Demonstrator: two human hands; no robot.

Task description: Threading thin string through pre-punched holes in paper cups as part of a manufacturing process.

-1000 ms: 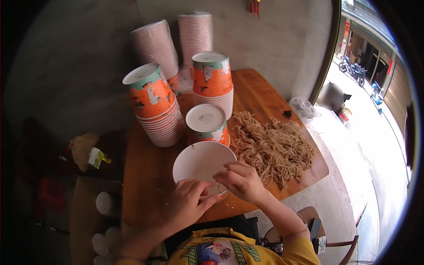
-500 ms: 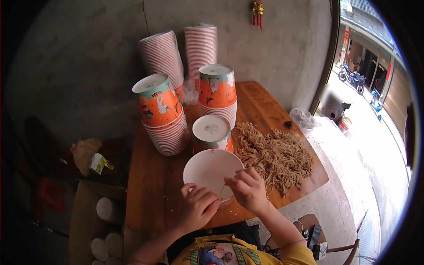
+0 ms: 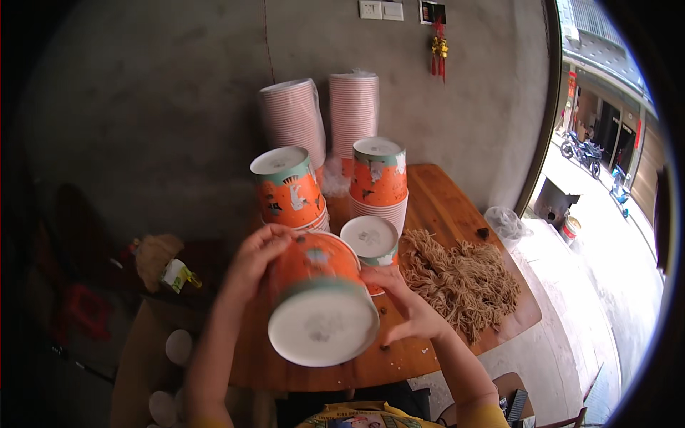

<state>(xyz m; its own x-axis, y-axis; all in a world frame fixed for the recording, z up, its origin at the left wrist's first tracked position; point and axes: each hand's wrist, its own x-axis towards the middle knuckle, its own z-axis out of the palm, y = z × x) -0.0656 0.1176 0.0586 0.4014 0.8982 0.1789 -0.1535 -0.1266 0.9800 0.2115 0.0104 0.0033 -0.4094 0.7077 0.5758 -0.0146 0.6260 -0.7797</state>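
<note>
An orange paper bucket (image 3: 317, 269) with a green band and a white base is tipped over the near part of the table, its base facing me and its mouth away. My left hand (image 3: 258, 257) grips it at the upper left side, near the rim. Against its right side lie the fingers of my right hand (image 3: 414, 308), the thumb spread apart below. Just behind stands another upside-down bucket (image 3: 369, 238). To the right is a heap of tangled tan strands (image 3: 467, 285).
Upside-down stacks of buckets rise behind, one left (image 3: 289, 196) and one right (image 3: 378, 175). Plastic-wrapped stacks (image 3: 294, 118) lean near the wall. Small dark bits and white specks dot the wooden table (image 3: 428, 200). A cardboard box (image 3: 143, 357) holding white rolls sits lower left.
The bucket, earlier mouth up with my fingers pinching a thin strand at its rim, is now lifted and tipped, base toward me. My view has shifted, showing more wall.
</note>
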